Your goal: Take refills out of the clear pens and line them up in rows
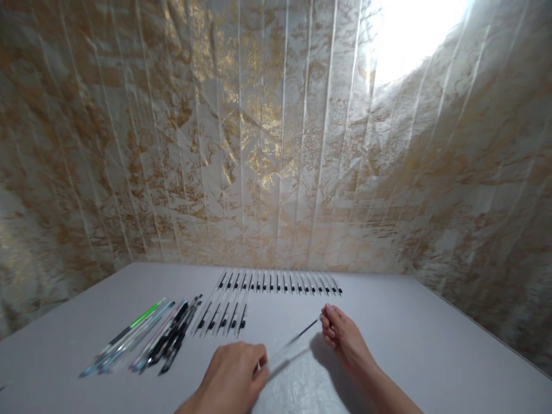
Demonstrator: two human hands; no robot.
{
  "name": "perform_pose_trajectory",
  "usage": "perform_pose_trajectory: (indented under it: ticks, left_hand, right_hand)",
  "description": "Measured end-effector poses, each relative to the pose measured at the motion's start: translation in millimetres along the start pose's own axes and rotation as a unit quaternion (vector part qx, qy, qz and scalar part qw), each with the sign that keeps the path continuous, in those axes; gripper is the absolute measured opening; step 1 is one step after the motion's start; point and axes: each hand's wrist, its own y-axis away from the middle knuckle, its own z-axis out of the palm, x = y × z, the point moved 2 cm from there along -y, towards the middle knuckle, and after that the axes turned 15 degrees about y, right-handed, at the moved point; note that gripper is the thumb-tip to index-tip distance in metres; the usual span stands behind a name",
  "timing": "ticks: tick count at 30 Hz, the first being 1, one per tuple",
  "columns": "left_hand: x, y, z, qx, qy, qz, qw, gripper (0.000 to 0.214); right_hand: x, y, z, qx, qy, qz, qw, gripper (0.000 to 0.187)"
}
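Observation:
A thin pen refill (pixel 309 328) slants between my two hands above the table, dark toward the right and pale, see-through toward the left. The fingertips of my right hand (pixel 344 339) are pinched on its upper, dark end. At the lower, pale end, my left hand (pixel 236 374) is closed, with thumb and forefinger together; motion blurs the part between them. Beyond the left hand lies a short row of slim clear pieces with black parts (pixel 223 323). A longer row of similar pieces (pixel 278 283) lies farther back.
Left of the short row lies a loose pile of pens: black pens (pixel 175 333), pale blue and pinkish ones, and a bright green one (pixel 145 314). The white table (pixel 388 299) meets a shiny gold-patterned curtain (pixel 259 144) at the back.

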Motion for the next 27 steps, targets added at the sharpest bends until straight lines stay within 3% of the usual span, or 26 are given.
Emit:
perform_pose_trajectory:
  ticks: [3, 5, 7, 9, 11, 14, 16, 19, 21, 23, 27]
  left_hand:
    - [-7, 9, -0.2, -0.054, -0.069, -0.038, 0.995, 0.026]
    - [-10, 9, -1.1, -0.053, -0.092, -0.056, 0.993, 0.030]
    - [-13, 0, -1.2, -0.031, -0.102, -0.065, 0.992, 0.034]
    - [-15, -15, 0.2, -0.006, -0.109, -0.072, 0.991, 0.037]
    - [-17, -29, 2.9, 0.010, -0.114, -0.083, 0.990, 0.038]
    - [-18, -36, 6.0, 0.016, -0.114, -0.088, 0.989, 0.039]
    - [-20, -30, 7.0, 0.003, -0.089, -0.084, 0.992, 0.043]
    - [-26, -17, 6.6, -0.037, -0.037, -0.085, 0.995, 0.055]
    - [-30, -13, 4.5, -0.049, -0.023, -0.094, 0.994, 0.057]
    - [-32, -13, 0.9, -0.047, -0.028, -0.101, 0.993, 0.052]
    - [-35, -17, -7.8, -0.040, -0.049, -0.100, 0.993, 0.041]
  right_hand:
    - [-17, -18, -16, 0.018, 0.076, -0.037, 0.996, 0.049]
    - [-19, -27, -11, -0.041, 0.149, -0.016, 0.988, 0.047]
    - [-13, -35, 6, -0.122, 0.232, 0.018, 0.965, 0.044]
    - [-4, -44, 32, -0.160, 0.316, 0.019, 0.935, 0.037]
    - [1, -53, 59, -0.139, 0.402, -0.022, 0.905, 0.029]
    - [2, -61, 87, -0.113, 0.428, -0.050, 0.895, 0.016]
    - [-1, -56, 94, -0.114, 0.480, -0.078, 0.867, 0.024]
    - [-5, -35, 93, -0.150, 0.617, -0.121, 0.763, 0.039]
    - [-7, -18, 92, -0.171, 0.669, -0.128, 0.712, 0.043]
    - [-9, -4, 95, -0.177, 0.687, -0.133, 0.692, 0.046]
    - [-7, 10, 107, -0.178, 0.696, -0.139, 0.681, 0.051]
